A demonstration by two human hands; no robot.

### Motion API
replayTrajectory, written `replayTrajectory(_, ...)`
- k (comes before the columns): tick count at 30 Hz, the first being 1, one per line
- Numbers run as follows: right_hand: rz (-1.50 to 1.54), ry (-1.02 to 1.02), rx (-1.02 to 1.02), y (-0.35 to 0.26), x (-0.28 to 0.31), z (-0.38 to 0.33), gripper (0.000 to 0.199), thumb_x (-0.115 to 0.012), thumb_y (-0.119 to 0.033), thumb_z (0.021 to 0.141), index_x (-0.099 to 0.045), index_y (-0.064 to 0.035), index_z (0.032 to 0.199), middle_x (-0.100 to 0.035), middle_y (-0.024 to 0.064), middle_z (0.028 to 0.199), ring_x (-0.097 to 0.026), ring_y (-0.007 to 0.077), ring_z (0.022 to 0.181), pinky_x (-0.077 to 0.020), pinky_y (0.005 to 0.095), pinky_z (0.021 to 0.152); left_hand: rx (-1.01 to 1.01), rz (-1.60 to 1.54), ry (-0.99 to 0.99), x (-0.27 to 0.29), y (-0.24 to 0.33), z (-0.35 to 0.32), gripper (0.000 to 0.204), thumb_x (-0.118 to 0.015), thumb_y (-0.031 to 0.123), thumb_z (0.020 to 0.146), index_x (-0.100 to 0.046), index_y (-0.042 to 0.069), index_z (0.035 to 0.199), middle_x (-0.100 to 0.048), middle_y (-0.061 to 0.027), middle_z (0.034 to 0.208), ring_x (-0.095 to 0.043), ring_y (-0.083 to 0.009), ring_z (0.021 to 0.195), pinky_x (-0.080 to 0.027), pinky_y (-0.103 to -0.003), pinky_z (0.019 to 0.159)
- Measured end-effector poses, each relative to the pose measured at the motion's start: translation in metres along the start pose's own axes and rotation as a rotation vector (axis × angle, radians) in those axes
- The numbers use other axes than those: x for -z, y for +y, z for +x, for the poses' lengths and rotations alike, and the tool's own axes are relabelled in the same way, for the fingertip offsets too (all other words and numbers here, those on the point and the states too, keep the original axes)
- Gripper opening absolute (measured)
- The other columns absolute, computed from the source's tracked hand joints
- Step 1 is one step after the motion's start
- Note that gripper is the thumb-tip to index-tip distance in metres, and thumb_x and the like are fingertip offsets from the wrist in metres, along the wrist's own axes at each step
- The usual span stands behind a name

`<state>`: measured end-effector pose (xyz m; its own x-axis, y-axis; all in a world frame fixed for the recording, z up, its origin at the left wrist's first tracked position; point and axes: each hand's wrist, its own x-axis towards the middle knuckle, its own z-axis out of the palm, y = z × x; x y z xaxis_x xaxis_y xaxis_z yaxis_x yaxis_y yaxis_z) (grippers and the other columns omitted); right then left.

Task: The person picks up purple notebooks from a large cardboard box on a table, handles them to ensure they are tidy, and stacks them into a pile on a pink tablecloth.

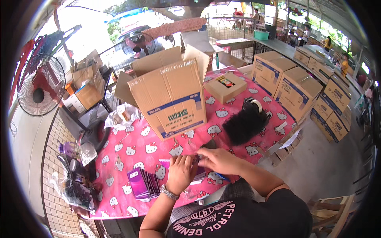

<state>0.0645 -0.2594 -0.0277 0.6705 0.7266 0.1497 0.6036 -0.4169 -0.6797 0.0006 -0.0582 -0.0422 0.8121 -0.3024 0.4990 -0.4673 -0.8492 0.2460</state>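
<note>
My left hand (182,171), with a watch (169,192) on its wrist, is closed with its fingers bent over a purple memo pad (164,162), whose edge shows beside it. Against it, my right hand (217,160) pinches at the same spot; what its fingertips hold is hidden. A dark, flat item (208,146) lies just beyond the right fingers. More purple covers show beneath my hands. To the left, a fanned row of purple memo pads (143,184) rests on the pink patterned tablecloth (115,166). Something blue (223,177) lies by my right wrist.
An open carton (172,101) stands tilted ahead. Right of it are a brown box (225,88) and a black fuzzy item (244,125) with a tape roll (254,104). Cartons (297,89) stack at right. A fan (39,93) and plastic bags line the left. People are far off.
</note>
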Motion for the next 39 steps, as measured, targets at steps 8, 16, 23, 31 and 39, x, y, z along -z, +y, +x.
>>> replayTrajectory(8,-0.13,-0.052,0.092,0.001,-0.003,0.003,0.027,-0.064,-0.018,0.092,-0.054,-0.0048,0.114,-0.059,0.0154,0.108,-0.063,0.0382,0.098,-0.0507,0.0471,0.083,0.023,-0.096,-0.012,-0.003,-0.007,-0.006,0.021,-0.07,0.015,0.085,-0.061,0.007,0.102,-0.067,-0.0087,0.088,-0.063,-0.0291,0.085,-0.042,-0.04,0.084)
replayTrajectory(16,-0.125,0.257,0.142,-0.005,-0.036,0.005,0.022,-0.064,-0.019,0.092,-0.054,-0.0024,0.102,-0.058,0.0146,0.099,-0.064,0.0375,0.088,-0.0531,0.0468,0.071,0.087,-0.017,0.055,-0.013,-0.002,-0.009,0.025,-0.072,0.01,0.078,-0.059,0.008,0.1,-0.065,-0.0088,0.087,-0.061,-0.0297,0.083,-0.041,-0.041,0.079)
replayTrajectory(23,-0.078,0.192,0.138,-0.003,-0.025,-0.003,0.026,-0.06,-0.021,0.096,-0.057,-0.0039,0.115,-0.061,0.0152,0.095,-0.065,0.0381,0.087,-0.0529,0.0447,0.072,0.071,-0.026,0.032,-0.005,0.0,-0.008,0.02,-0.067,0.014,0.084,-0.058,0.007,0.1,-0.066,-0.0102,0.086,-0.062,-0.0303,0.082,-0.042,-0.042,0.081)
replayTrajectory(31,-0.039,-0.001,0.12,-0.02,0.0,-0.003,0.026,-0.061,-0.022,0.095,-0.054,-0.0036,0.112,-0.067,0.0204,0.096,-0.066,0.0386,0.091,-0.0508,0.0481,0.076,0.053,-0.146,-0.123,0.005,-0.01,-0.008,0.022,-0.068,0.01,0.085,-0.057,0.007,0.103,-0.067,-0.0101,0.087,-0.063,-0.0308,0.085,-0.043,-0.042,0.08)
replayTrajectory(39,0.499,-0.261,-0.208,-0.016,0.005,0.023,0.027,-0.048,-0.018,0.103,-0.049,0.0013,0.121,-0.068,0.0211,0.096,-0.07,0.0237,0.087,-0.0532,0.0386,0.073,0.045,-0.14,-0.125,0.021,-0.011,-0.006,0.023,-0.068,0.008,0.085,-0.055,0.006,0.104,-0.067,-0.0103,0.088,-0.064,-0.0322,0.086,-0.044,-0.042,0.079)
